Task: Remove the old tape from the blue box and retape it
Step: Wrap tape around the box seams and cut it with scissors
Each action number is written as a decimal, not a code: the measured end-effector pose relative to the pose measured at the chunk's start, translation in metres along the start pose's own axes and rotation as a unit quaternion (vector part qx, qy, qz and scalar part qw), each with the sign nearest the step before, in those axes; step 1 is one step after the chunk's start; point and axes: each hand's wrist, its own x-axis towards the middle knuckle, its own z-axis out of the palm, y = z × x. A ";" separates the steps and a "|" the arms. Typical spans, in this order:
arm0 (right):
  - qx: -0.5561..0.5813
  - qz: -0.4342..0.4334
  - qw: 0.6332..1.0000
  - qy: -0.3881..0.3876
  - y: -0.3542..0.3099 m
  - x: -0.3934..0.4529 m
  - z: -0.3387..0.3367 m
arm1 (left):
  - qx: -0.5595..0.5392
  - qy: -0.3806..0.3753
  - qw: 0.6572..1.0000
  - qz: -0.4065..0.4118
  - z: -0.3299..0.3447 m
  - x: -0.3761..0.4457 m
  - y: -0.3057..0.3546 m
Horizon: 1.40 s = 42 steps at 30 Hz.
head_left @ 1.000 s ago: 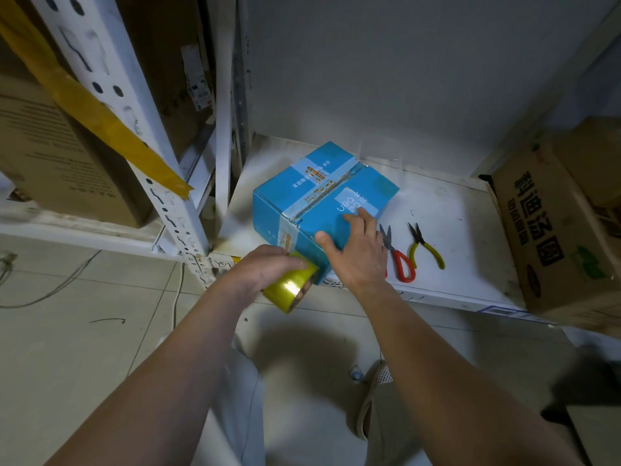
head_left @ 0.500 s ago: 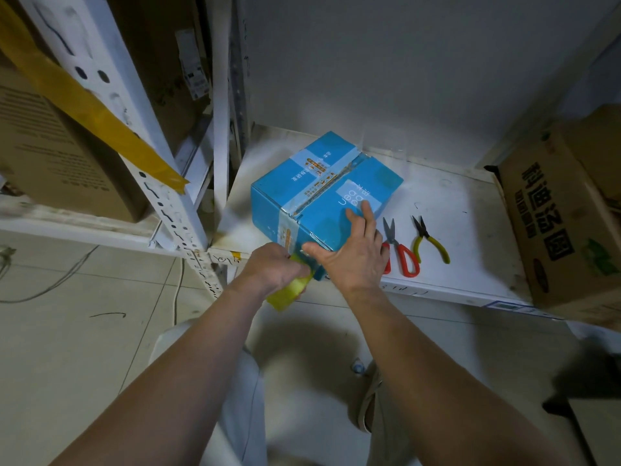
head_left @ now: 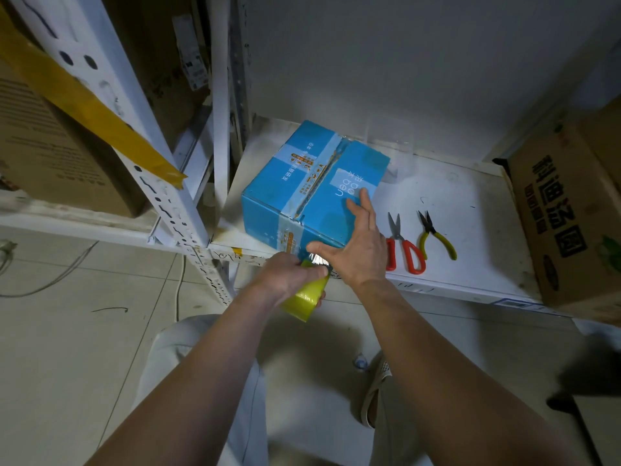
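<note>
While the blue box (head_left: 312, 186) sat at the front left corner of the white shelf (head_left: 470, 210), both hands worked at its near edge. The box stood skewed to the shelf's front lip, one corner pointing toward the person, and a pale band of old tape (head_left: 314, 176) ran along its top seam and down the near face. The right hand (head_left: 356, 250) lay flat on the box's near right side, fingers straight and spread, fingertips reaching up onto the top panel and the thumb stretched left along the lower edge. Just below the box's near corner, the left hand (head_left: 289, 275) curled its fingers round a roll of yellow tape (head_left: 304, 297), which hung in front of the shelf's lip and under the right thumb. A short shiny bit of tape showed between the roll and the box's bottom edge, though whether it had stuck to the cardboard could not be told. Right of the box, red-handled scissors (head_left: 405, 247) lay on the shelf, with yellow-handled pliers (head_left: 435, 233) just beside them. Farther right of the box stood a brown carton (head_left: 571, 210) printed with dark characters.
</note>
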 end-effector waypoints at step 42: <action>-0.018 0.311 0.950 -0.024 0.081 0.010 -0.024 | -0.009 0.082 0.996 0.021 0.005 0.019 -0.007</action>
